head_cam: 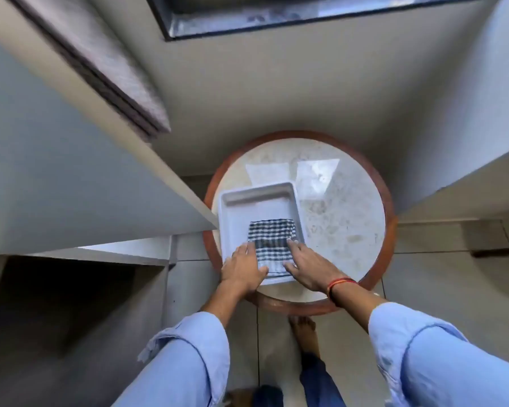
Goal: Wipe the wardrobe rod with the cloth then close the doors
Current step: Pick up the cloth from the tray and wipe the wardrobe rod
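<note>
A folded black-and-white checked cloth (272,239) lies in the near half of a white tray (259,198), which rests on a round marble-topped table. My left hand (243,268) lies flat at the cloth's left edge, fingers spread and touching it. At the cloth's right edge my right hand (309,267) does the same, with a red thread on its wrist. Neither hand has closed around the cloth. An open wardrobe door (71,183) juts out at the left. The rod is out of sight.
The round table (350,224) has a wooden rim and stands on a tiled floor. A dark open wardrobe compartment (56,318) is at lower left. A pale panel (467,127) rises at the right. My bare foot (304,333) is below the table.
</note>
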The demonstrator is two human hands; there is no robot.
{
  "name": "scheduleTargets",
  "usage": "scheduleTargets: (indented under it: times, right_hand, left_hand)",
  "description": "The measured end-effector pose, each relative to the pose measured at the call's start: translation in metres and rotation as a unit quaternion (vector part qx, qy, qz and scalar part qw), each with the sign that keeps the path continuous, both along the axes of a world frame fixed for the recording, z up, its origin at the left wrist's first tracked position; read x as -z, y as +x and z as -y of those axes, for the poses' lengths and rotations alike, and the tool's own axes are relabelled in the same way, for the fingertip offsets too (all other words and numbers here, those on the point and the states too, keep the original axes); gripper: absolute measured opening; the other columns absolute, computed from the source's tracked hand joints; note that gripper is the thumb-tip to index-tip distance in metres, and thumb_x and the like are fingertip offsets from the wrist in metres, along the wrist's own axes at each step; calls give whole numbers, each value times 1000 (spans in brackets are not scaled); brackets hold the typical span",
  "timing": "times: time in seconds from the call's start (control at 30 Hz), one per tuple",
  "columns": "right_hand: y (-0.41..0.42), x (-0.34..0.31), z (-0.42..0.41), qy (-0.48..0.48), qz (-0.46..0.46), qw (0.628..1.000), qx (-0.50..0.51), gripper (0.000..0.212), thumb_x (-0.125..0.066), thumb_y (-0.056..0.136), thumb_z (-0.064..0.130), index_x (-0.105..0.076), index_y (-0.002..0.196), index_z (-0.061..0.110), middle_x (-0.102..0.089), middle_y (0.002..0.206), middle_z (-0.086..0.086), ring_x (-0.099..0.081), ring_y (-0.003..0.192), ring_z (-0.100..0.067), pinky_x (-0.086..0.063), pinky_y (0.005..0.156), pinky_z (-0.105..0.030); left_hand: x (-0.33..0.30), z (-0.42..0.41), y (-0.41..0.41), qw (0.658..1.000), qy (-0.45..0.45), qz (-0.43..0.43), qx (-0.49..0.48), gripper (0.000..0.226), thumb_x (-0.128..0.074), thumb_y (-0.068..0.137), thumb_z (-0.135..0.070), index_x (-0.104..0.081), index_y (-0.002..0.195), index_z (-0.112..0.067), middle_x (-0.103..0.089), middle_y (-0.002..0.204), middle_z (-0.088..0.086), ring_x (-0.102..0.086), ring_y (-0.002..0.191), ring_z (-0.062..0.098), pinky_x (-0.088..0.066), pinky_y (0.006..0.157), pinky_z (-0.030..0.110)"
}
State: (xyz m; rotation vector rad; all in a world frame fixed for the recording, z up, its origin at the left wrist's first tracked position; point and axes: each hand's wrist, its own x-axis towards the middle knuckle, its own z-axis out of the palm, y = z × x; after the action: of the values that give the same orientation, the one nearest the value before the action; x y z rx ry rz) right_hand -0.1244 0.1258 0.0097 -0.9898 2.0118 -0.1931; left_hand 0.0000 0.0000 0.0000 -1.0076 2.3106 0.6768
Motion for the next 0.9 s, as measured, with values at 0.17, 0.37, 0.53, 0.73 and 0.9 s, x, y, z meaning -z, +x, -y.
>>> scheduleTargets:
  times: [0.17, 0.37, 0.53, 0.73, 0.9]
  right_hand:
    - [-2, 44, 25, 44, 42, 997, 47, 61, -45, 99, 21, -21, 155, 9, -26, 158, -31, -46, 137, -45, -41, 114, -49]
    - [4, 55, 41, 26, 11, 997, 77, 46, -51, 92, 5, -47, 137, 5, -41, 140, -26, -46, 130, -44, -44, 111, -51]
    - [3, 28, 44, -64, 19, 976, 207, 41, -49, 82, -6, -66, 117, 6, -59, 120, -20, -55, 118, -37, -50, 100, -43]
    - [32, -56, 60, -90, 38, 979, 181, 58, -52, 80, -5, -61, 136, 8, -62, 129, -16, -53, 127, -31, -45, 111, -39]
    - [94, -145, 94, -88, 63, 993, 49, 38, -56, 72, -7, -75, 105, -3, -77, 105, -22, -70, 101, -35, -58, 90, -42]
  left_hand:
    - [46, 12, -11, 992, 72, 10, -98, 69, -58, 89, -37, -33, 151, -22, -40, 151, 14, -44, 137, 35, -39, 114, 49]
    - [71, 17, -22, 928, 175, -124, -306, 58, -71, 86, -10, -54, 142, -12, -46, 137, 11, -55, 122, 25, -47, 106, 32]
    - [35, 24, -10, 869, 198, -203, -404, 54, -65, 78, 13, -68, 126, -11, -54, 130, 5, -59, 110, 16, -52, 80, 16]
    - [-72, 39, 38, 861, 163, -255, -409, 60, -62, 72, 21, -69, 125, -6, -56, 125, 10, -66, 99, 24, -59, 75, 25]
    - [-156, 60, 133, 863, 164, -267, -396, 57, -64, 73, 17, -67, 126, -2, -61, 119, 10, -65, 97, 24, -56, 77, 35]
